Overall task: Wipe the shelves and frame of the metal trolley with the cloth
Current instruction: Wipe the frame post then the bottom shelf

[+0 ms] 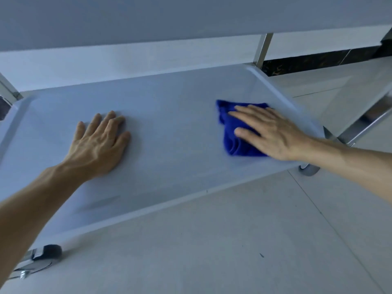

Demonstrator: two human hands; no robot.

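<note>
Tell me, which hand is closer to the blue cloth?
Right. The right hand lies flat on the cloth, pressing it to the shelf. The left hand rests bare on the shelf, well apart from it.

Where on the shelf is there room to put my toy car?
Bare shelf lies between the left hand and the cloth, and along the near edge. The right end is crowded: the right hand presses the cloth there.
</note>
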